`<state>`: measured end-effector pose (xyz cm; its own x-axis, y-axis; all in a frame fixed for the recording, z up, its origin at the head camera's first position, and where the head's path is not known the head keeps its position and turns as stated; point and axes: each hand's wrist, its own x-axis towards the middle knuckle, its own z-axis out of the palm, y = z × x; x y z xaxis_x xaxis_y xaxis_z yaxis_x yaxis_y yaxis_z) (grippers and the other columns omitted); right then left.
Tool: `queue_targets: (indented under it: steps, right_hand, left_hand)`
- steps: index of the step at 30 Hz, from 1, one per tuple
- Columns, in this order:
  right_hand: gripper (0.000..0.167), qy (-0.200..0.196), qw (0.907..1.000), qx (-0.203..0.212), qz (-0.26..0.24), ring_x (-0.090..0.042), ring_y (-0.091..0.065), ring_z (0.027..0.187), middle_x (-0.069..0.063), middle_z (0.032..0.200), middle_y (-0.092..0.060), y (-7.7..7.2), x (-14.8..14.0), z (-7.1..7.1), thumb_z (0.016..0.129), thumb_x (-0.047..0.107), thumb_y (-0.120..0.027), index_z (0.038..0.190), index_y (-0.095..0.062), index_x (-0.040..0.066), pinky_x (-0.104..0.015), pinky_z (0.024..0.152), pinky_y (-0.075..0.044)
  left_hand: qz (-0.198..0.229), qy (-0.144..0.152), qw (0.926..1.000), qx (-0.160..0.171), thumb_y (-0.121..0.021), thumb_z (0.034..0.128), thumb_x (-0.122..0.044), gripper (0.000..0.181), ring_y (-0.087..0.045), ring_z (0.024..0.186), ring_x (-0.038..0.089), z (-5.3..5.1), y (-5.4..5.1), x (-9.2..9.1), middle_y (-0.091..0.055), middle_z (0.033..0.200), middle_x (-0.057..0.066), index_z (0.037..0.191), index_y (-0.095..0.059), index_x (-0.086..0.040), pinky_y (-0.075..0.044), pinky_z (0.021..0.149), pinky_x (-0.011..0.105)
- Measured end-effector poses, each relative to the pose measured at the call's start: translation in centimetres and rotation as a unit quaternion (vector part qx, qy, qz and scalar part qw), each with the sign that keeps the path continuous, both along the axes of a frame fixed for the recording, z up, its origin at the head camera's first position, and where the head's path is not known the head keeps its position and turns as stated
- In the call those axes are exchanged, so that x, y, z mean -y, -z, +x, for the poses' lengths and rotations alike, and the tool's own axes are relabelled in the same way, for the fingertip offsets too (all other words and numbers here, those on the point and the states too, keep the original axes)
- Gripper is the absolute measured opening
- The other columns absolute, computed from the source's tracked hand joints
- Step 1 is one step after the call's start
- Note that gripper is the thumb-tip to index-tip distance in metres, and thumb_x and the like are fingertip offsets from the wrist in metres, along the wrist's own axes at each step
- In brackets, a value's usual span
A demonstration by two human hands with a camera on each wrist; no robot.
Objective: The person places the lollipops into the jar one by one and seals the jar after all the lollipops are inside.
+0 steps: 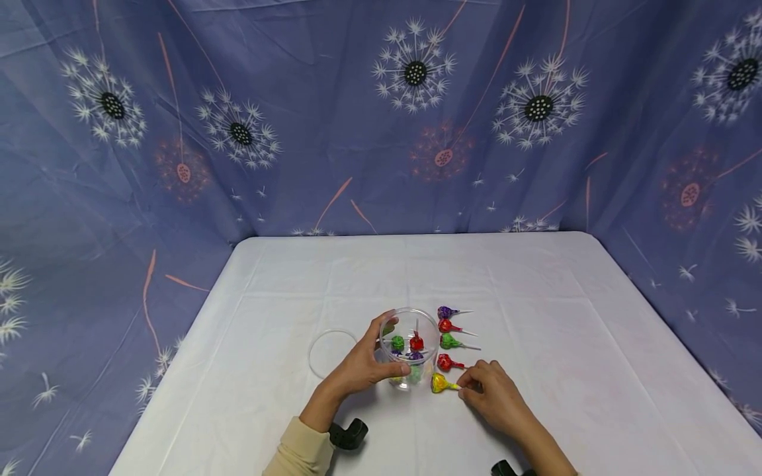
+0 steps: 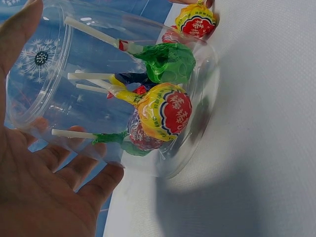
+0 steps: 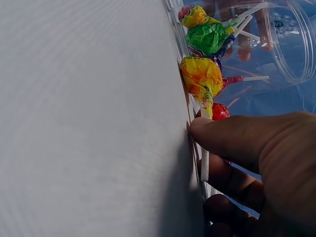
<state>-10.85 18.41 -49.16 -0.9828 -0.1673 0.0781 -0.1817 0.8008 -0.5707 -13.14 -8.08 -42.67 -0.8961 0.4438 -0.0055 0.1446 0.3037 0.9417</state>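
My left hand (image 1: 363, 362) holds a clear plastic jar (image 1: 430, 373) round its side, thumb in front and fingers behind. Inside the open-topped jar are several wrapped lollipops, among them a green lollipop (image 2: 170, 63) and a yellow lollipop (image 2: 165, 111), heads at the bottom and sticks up. Just right of the jar, my right hand (image 1: 495, 396) pinches the white stick of another yellow lollipop (image 3: 201, 76) between thumb and finger. That lollipop's head lies close to the jar's base, at the near end of a row.
Beyond the pinched one, the row holds a red lollipop (image 1: 448, 362), a green lollipop (image 1: 449, 341), another red lollipop (image 1: 448, 326) and a purple lollipop (image 1: 446, 312), sticks pointing right. A thin round ring, perhaps a lid (image 1: 310, 355), lies left on the white-covered table (image 1: 250, 396).
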Motion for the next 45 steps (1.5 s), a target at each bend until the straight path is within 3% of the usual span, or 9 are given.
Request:
queue_targets:
  steps: [7,9,13,18,21,30,36,45]
  right_hand:
    - [0.019,-0.006,0.9997,-0.013,-0.019,-0.003,-0.039,0.071,0.017,0.068,-0.049,0.2,-0.2,0.1,0.073,0.011,-0.077,0.072,-0.066,0.026,-0.019,0.061,-0.034]
    - [0.019,-0.006,0.9996,-0.018,-0.023,-0.003,-0.039,0.070,0.018,0.068,-0.048,0.3,-0.3,0.2,0.073,0.011,-0.077,0.072,-0.066,0.027,-0.019,0.061,-0.034]
    - [0.020,-0.010,0.9987,-0.038,-0.031,-0.002,-0.039,0.071,0.019,0.068,-0.048,0.1,-0.4,0.4,0.072,0.011,-0.078,0.073,-0.066,0.027,-0.019,0.061,-0.034]
    - [0.023,-0.014,0.9953,-0.086,-0.044,0.000,-0.038,0.069,0.019,0.068,-0.048,-0.2,-0.7,0.4,0.070,0.005,-0.078,0.072,-0.066,0.024,-0.018,0.060,-0.034]
    - [0.023,-0.012,0.9942,-0.095,-0.050,0.000,-0.038,0.069,0.019,0.068,-0.048,-0.7,-0.9,0.3,0.069,0.002,-0.077,0.073,-0.067,0.022,-0.018,0.059,-0.034]
    - [0.018,0.008,0.9956,-0.072,-0.059,-0.005,-0.043,0.074,0.016,0.073,-0.053,-2.7,-1.4,-0.4,0.076,0.009,-0.076,0.077,-0.067,0.025,-0.020,0.062,-0.037]
    - [0.018,0.009,0.9945,-0.086,-0.058,-0.011,-0.047,0.077,0.016,0.076,-0.056,-3.8,-1.9,-0.7,0.078,0.010,-0.075,0.078,-0.066,0.026,-0.021,0.064,-0.039]
    - [0.013,0.006,0.9917,-0.117,-0.053,-0.008,-0.043,0.077,0.013,0.077,-0.057,-5.9,-2.6,-1.7,0.080,0.012,-0.074,0.080,-0.067,0.024,-0.022,0.065,-0.037]
  left_hand:
    - [-0.013,-0.010,0.9998,-0.011,-0.079,0.0765,-0.031,0.096,-0.036,0.137,0.038,-1.4,3.4,0.1,-0.032,0.152,0.012,0.150,-0.016,-0.027,-0.029,0.112,0.057]
    - [-0.013,-0.010,0.9998,-0.011,-0.079,0.0764,-0.031,0.096,-0.036,0.136,0.038,-1.4,3.5,0.1,-0.033,0.152,0.011,0.150,-0.016,-0.028,-0.030,0.111,0.057]
    - [-0.009,-0.010,0.9999,-0.005,-0.078,0.0770,-0.029,0.095,-0.035,0.137,0.039,-1.1,2.8,0.0,-0.032,0.152,0.013,0.149,-0.017,-0.026,-0.028,0.112,0.056]
    - [-0.009,-0.007,0.9999,-0.004,-0.077,0.0781,-0.029,0.093,-0.034,0.136,0.041,-0.1,0.6,0.0,-0.033,0.151,0.017,0.149,-0.018,-0.017,-0.028,0.112,0.057]
    - [-0.009,-0.004,0.9999,-0.009,-0.077,0.0781,-0.031,0.094,-0.035,0.136,0.041,0.2,-0.2,0.0,-0.034,0.150,0.016,0.149,-0.018,-0.014,-0.029,0.111,0.057]
    - [-0.015,-0.006,0.9999,-0.007,-0.077,0.0785,-0.027,0.093,-0.034,0.137,0.041,0.1,-0.1,0.0,-0.034,0.150,0.015,0.150,-0.019,-0.014,-0.029,0.113,0.055]
    - [-0.013,-0.005,0.9999,-0.009,-0.077,0.0782,-0.027,0.094,-0.033,0.137,0.040,0.1,-0.1,-0.1,-0.034,0.150,0.016,0.150,-0.018,-0.014,-0.028,0.113,0.055]
    - [-0.014,-0.004,0.9999,-0.009,-0.077,0.0784,-0.026,0.093,-0.033,0.137,0.040,0.1,-0.3,-0.1,-0.033,0.150,0.018,0.150,-0.018,-0.013,-0.028,0.113,0.055]
